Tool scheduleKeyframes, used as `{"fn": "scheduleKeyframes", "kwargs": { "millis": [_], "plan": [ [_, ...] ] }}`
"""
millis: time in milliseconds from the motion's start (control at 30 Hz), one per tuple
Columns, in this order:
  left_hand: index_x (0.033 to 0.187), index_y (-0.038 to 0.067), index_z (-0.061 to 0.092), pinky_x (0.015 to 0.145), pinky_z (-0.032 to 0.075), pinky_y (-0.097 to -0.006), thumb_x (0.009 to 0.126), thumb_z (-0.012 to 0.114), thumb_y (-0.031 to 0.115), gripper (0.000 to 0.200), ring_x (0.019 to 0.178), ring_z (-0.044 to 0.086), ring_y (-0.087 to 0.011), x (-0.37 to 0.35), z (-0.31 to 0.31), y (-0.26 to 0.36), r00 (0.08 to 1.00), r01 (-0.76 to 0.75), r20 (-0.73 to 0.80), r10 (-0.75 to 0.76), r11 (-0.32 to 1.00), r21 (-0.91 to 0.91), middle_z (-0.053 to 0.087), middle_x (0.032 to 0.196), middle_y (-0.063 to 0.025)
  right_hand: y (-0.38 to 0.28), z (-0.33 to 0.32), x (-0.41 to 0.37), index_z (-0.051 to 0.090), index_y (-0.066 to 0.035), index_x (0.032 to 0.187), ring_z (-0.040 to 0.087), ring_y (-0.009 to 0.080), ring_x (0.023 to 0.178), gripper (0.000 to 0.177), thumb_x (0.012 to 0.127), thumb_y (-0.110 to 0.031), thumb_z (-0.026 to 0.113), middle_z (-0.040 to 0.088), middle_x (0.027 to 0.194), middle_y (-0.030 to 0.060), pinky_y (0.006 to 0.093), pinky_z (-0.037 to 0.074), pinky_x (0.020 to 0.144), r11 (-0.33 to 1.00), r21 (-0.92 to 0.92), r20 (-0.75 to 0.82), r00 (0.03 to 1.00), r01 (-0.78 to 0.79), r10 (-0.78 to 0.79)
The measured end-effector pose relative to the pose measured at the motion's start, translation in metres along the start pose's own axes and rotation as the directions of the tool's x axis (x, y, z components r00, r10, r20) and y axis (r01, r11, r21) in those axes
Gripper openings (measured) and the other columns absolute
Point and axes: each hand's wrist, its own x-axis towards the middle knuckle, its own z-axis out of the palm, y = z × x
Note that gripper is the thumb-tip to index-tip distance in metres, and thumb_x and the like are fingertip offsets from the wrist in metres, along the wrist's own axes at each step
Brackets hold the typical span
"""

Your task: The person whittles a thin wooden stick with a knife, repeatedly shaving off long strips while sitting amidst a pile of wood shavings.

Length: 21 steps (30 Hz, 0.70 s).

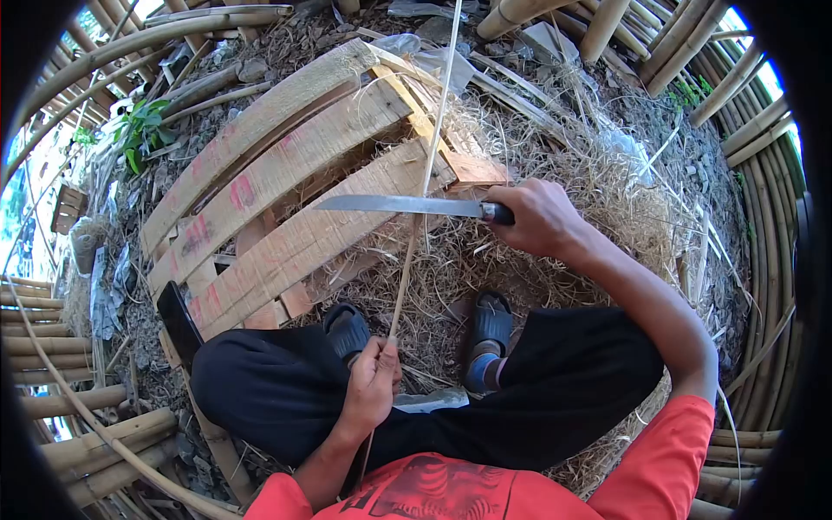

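Observation:
My right hand (pixel 533 217) is closed round the dark handle of a long knife (pixel 394 204), its blade pointing left. The blade crosses a thin bamboo strip (pixel 404 286) that runs from my lap up past the top of the view. My left hand (pixel 374 381) grips that strip low down, between my knees, with the fingers wrapped round it. Behind the blade lies a wooden pallet (pixel 295 165) of pale planks with red marks.
Curly shavings (pixel 433 286) cover the ground round my sandals (pixel 494 325). A dark phone-like slab (pixel 178 319) leans at the pallet's left end. Bamboo poles (pixel 771 217) stand along the right side, and more poles (pixel 113 442) are stacked at lower left.

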Motion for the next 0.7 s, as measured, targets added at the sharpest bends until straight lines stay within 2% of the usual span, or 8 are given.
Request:
{"fn": "scheduleKeyframes", "kwargs": {
  "millis": [100,167,267,367,500,600,700],
  "plan": [
    [0.093,0.010,0.041,0.039,0.022,-0.0189,0.101,0.046,0.033,0.025,0.046,0.029,-0.0017,-0.001,0.001,0.006,0.994,0.103,0.046,-0.099,0.988,-0.112,0.036,0.062,0.0047,-0.005,0.002,0.005,0.062,-0.009,0.080,0.060,0.0363,0.058,0.013,0.079,-0.022,0.064,0.059,0.059,0.0139,0.0471,0.047,0.056,1.000,-0.001,0.041,0.999,-0.001,0.002],
    [0.094,0.010,0.042,0.038,0.022,-0.0189,0.101,0.046,0.032,0.024,0.045,0.028,-0.0018,0.001,0.000,0.006,0.993,0.101,0.070,-0.093,0.986,-0.134,0.036,0.061,0.0047,-0.008,0.004,0.008,0.062,-0.009,0.080,0.060,0.0366,0.058,0.013,0.079,-0.022,0.064,0.060,0.060,0.0140,0.0472,0.047,0.056,1.000,-0.004,0.084,0.996,-0.007,0.008],
    [0.094,0.010,0.043,0.037,0.020,-0.0193,0.100,0.046,0.033,0.023,0.043,0.027,-0.0024,0.000,-0.001,0.009,0.989,0.124,0.101,-0.105,0.972,-0.200,0.033,0.060,0.0049,-0.017,0.005,0.014,0.061,-0.008,0.081,0.061,0.0370,0.061,0.015,0.079,-0.023,0.064,0.061,0.063,0.0147,0.0474,0.048,0.057,0.995,0.083,0.142,0.989,-0.050,0.038],
    [0.094,0.011,0.044,0.037,0.018,-0.0198,0.100,0.046,0.032,0.023,0.043,0.026,-0.0027,-0.001,-0.001,0.008,0.987,0.131,0.118,-0.106,0.964,-0.233,0.030,0.059,0.0054,-0.020,0.010,0.019,0.062,-0.008,0.080,0.062,0.0371,0.064,0.016,0.078,-0.024,0.065,0.062,0.065,0.0154,0.0474,0.049,0.059,0.991,0.125,0.135,0.991,-0.043,0.026],
    [0.094,0.010,0.044,0.036,0.017,-0.0203,0.101,0.045,0.031,0.022,0.042,0.024,-0.0027,0.000,0.003,0.005,0.998,0.055,0.040,-0.050,0.987,-0.154,0.028,0.058,0.0058,-0.019,0.010,0.025,0.064,-0.009,0.079,0.062,0.0372,0.065,0.015,0.076,-0.023,0.065,0.062,0.066,0.0156,0.0472,0.050,0.061,0.997,0.003,0.195,0.978,-0.078,0.076],
    [0.093,0.010,0.044,0.036,0.017,-0.0206,0.101,0.045,0.031,0.022,0.041,0.022,-0.0028,-0.002,0.003,0.008,0.998,0.039,0.056,-0.031,0.986,-0.159,0.027,0.057,0.0058,-0.016,0.010,0.026,0.065,-0.008,0.076,0.062,0.0372,0.065,0.014,0.074,-0.022,0.065,0.063,0.066,0.0158,0.0470,0.050,0.062,0.995,-0.062,0.177,0.980,-0.076,0.086],
    [0.092,0.011,0.044,0.035,0.016,-0.0207,0.101,0.044,0.031,0.022,0.039,0.021,-0.0025,-0.005,0.000,0.014,0.992,0.093,0.104,-0.070,0.969,-0.230,0.026,0.056,0.0059,-0.014,0.010,0.027,0.066,-0.007,0.075,0.063,0.0364,0.065,0.015,0.071,-0.022,0.066,0.064,0.067,0.0163,0.0457,0.052,0.063,0.990,-0.103,0.165,0.980,-0.094,0.111]
  ]
}}
